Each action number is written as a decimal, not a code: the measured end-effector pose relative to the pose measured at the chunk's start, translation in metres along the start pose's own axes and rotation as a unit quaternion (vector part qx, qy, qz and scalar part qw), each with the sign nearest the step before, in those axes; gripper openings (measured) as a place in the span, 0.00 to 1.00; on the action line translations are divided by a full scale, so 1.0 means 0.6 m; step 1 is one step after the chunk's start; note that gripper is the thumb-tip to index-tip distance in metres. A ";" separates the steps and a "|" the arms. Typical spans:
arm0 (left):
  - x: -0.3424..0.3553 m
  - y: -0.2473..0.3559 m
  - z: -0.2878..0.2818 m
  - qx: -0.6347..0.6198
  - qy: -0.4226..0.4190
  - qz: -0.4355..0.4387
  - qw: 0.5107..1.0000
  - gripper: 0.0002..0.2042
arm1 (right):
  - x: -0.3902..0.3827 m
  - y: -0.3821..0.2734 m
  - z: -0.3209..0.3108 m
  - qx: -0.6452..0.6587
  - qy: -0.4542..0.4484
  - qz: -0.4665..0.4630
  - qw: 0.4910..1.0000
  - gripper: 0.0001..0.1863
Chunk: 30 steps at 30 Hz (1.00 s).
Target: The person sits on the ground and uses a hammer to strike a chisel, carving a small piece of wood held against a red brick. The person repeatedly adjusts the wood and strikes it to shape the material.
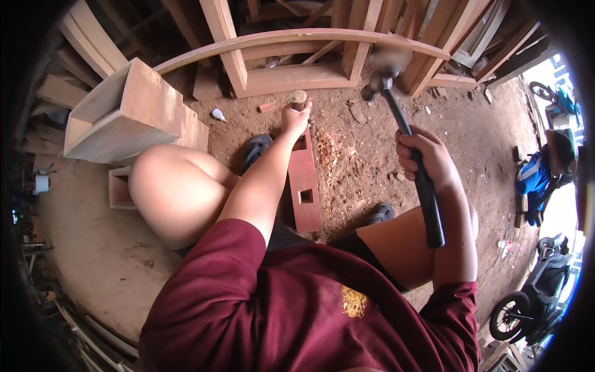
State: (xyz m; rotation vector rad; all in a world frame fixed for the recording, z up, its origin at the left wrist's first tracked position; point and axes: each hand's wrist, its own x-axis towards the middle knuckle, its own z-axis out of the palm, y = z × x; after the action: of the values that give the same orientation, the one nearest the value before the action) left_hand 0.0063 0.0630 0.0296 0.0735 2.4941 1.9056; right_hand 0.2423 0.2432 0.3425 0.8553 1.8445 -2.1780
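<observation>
My left hand [295, 120] is wrapped round the handle of a chisel [299, 97], whose pale round end points up toward the camera. The blade is hidden behind the hand. Below it lies a reddish wooden beam [304, 215] on the ground between my feet, with a rectangular mortise cut in its nearer part and another opening close to the left wrist. My right hand [426, 156] grips a hammer [432, 208] by its long black handle. The hammer's metal head is raised ahead and to the right of the chisel, apart from it.
Wood shavings [328, 150] litter the dirt right of the beam. At the left stands a wooden box [149, 105]. A curved wooden strip [279, 36] crosses upright wooden frames [297, 77] ahead. Far right are a person in blue [534, 175] and a parked motorcycle [539, 294].
</observation>
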 end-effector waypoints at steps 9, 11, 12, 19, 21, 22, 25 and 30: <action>0.025 -0.022 -0.026 -0.076 -0.014 -0.054 0.996 0.15 | -0.051 -0.033 0.029 -0.010 0.069 -0.142 0.987 0.15; 0.030 -0.028 -0.033 -0.057 -0.013 -0.068 0.996 0.16 | -0.088 -0.053 0.043 -0.004 0.093 -0.181 0.979 0.20; 0.033 -0.030 -0.038 -0.041 -0.021 -0.081 0.996 0.17 | -0.108 -0.067 0.053 -0.017 0.093 -0.200 0.975 0.24; 0.034 -0.036 -0.051 -0.003 0.023 -0.069 0.997 0.20 | -0.152 -0.202 0.081 0.008 0.124 -0.238 0.963 0.15; 0.026 -0.028 -0.060 -0.004 0.004 -0.073 0.997 0.22 | -0.118 -0.224 0.066 -0.010 0.030 -0.238 0.971 0.14; 0.022 -0.022 -0.067 -0.002 -0.009 -0.085 0.996 0.23 | -0.096 -0.231 0.058 0.033 -0.030 -0.239 0.970 0.14; 0.005 0.005 -0.086 0.037 -0.043 -0.075 0.996 0.26 | -0.014 -0.229 0.047 -0.068 0.027 -0.230 0.970 0.13; 0.001 0.039 -0.092 -0.035 -0.129 -0.086 0.987 0.24 | 0.144 -0.183 0.066 -0.170 0.097 -0.201 0.960 0.18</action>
State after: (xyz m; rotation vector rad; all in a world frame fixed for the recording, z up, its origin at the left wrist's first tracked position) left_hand 0.0051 0.0157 0.0666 0.0960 2.1894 1.7862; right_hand 0.1069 0.2508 0.3945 0.6863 2.5877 -1.9314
